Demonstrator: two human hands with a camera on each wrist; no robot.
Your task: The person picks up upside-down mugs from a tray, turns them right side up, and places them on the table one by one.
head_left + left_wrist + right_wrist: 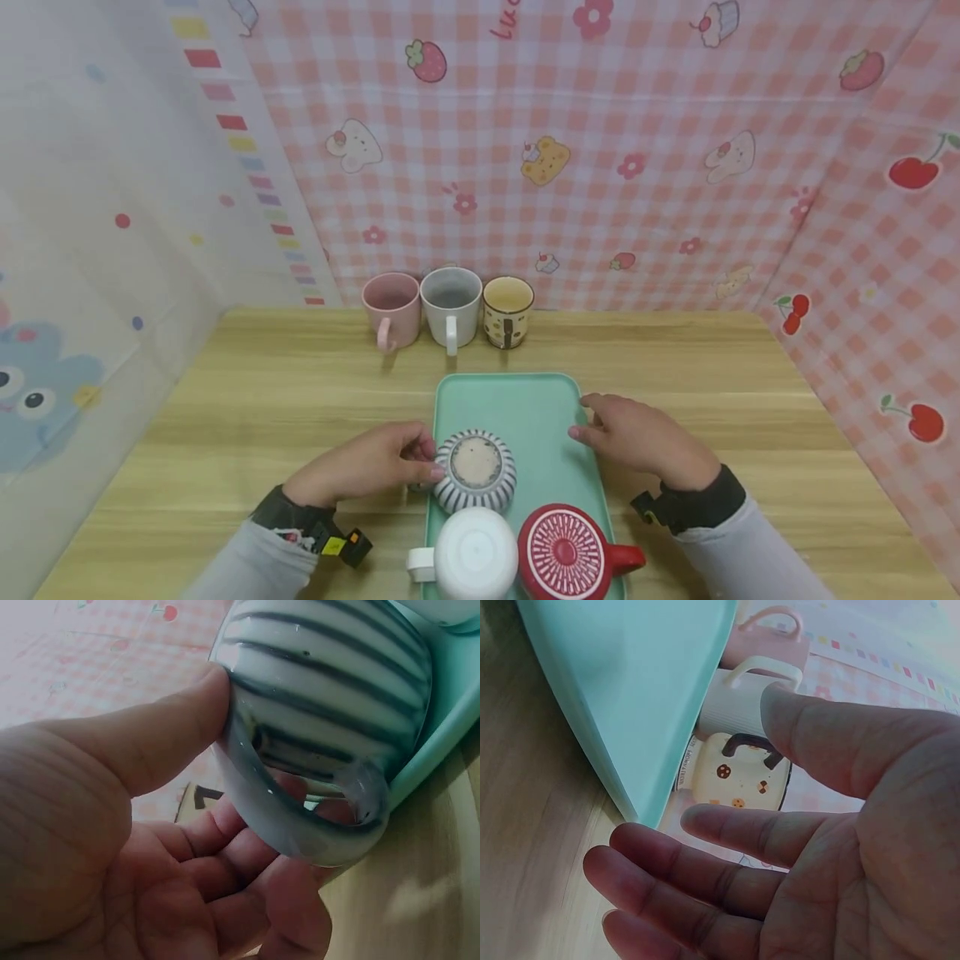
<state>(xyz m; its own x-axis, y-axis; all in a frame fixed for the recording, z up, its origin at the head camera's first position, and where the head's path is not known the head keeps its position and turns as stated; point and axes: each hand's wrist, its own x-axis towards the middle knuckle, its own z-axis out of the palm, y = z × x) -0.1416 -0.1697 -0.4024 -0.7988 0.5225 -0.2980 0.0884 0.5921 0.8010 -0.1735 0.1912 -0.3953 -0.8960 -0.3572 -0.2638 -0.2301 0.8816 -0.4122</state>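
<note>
Upside down on the mint-green tray point(517, 400) is a grey-and-white striped mug point(480, 493). My left hand point(371, 463) holds it at the handle side; in the left wrist view the thumb lies at the top of the handle point(274, 817) and the fingers curl behind it. At the tray's right edge is my right hand point(645, 437), fingers loosely extended around nothing. Nearer to me on the tray, a white mug point(476, 552) and a red mug point(564, 552) also stand bottom up, the white one right beside the striped one.
Along the back of the wooden table point(285, 392) three mugs stand upright in a row: a pink mug point(401, 321), a white ribbed mug point(459, 317) and a cream cookie-patterned mug point(495, 325). Patterned cloth point(480, 125) hangs behind them and at both sides.
</note>
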